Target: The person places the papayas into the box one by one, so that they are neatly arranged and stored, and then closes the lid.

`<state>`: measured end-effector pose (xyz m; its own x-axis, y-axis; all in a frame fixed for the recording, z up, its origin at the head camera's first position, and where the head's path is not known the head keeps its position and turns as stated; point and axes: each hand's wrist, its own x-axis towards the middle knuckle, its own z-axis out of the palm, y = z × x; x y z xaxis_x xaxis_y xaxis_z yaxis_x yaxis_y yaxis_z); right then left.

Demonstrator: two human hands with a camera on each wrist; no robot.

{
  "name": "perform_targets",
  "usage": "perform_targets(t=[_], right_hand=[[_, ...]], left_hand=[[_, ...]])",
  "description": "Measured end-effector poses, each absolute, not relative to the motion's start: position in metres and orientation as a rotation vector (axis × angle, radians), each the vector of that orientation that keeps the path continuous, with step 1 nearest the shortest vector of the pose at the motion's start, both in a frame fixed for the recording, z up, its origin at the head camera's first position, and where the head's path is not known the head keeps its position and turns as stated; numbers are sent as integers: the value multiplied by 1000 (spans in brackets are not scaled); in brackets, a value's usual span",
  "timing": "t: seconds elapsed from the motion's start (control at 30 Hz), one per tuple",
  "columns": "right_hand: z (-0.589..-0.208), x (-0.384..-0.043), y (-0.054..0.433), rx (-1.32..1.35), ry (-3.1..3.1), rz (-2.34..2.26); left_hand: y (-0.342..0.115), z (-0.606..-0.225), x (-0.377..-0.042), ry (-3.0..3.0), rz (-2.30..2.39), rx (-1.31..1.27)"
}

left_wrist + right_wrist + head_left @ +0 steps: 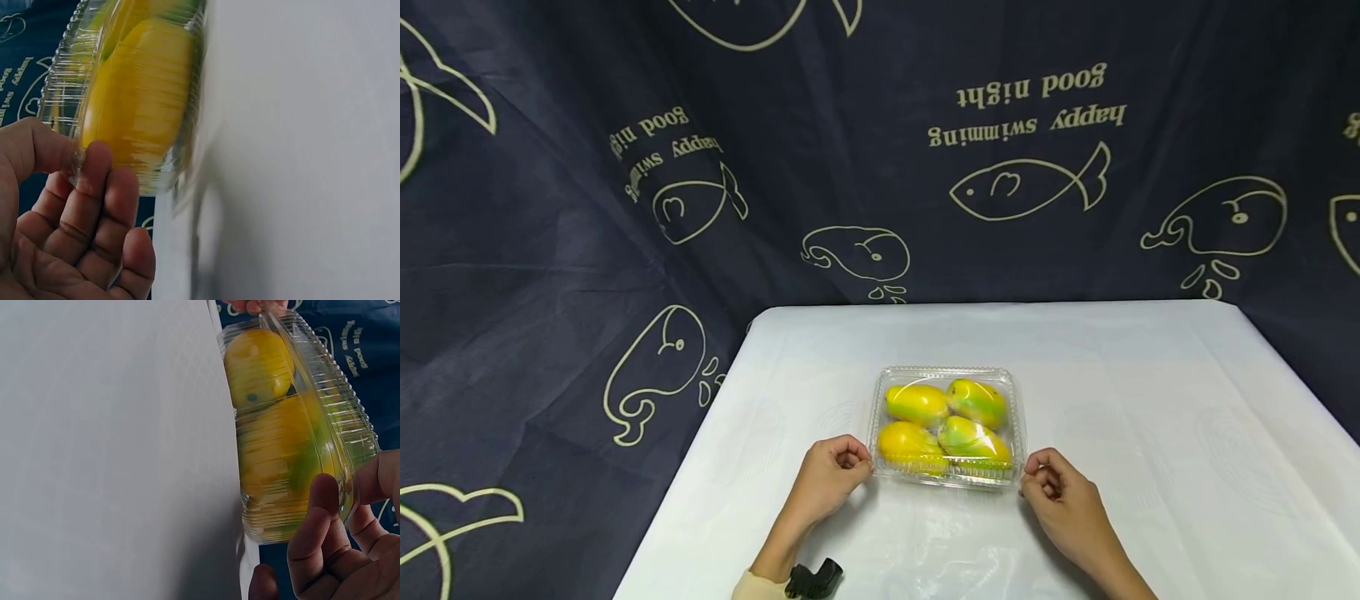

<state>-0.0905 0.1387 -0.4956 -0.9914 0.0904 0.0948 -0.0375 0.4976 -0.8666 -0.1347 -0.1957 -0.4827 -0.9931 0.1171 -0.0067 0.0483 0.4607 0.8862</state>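
Observation:
A clear plastic clamshell box (951, 482) with a ribbed rim is on the white table, its lid over several yellow-green mangoes (917, 404). At the near left corner, my left hand (831, 477) pinches the box's rim between thumb and fingers; the left wrist view shows the fingertips right under that edge, beside a yellow mango (140, 94). My right hand (1063, 504) pinches the rim at the near right corner in the same way. In the right wrist view its thumb and index finger (324, 494) meet across the rim, the other fingers loosely bent below.
The white-covered table (1150, 400) spreads out around the box. Behind it and to the left hangs a dark blue curtain (850, 150) printed with fish, whales and lettering. A black wrist-worn device (815, 579) sits by the left sleeve (758, 587).

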Motion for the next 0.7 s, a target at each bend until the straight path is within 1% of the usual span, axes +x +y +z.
perform_targets(t=[0.27,0.7], right_hand=[[-497,-91,138,-34,-2588,1530],[-495,-95,143,-50,-2574,1708]], left_hand=[[-197,-486,-135,2600,1611,141],[-198,-483,-134,2577,1639,143]])
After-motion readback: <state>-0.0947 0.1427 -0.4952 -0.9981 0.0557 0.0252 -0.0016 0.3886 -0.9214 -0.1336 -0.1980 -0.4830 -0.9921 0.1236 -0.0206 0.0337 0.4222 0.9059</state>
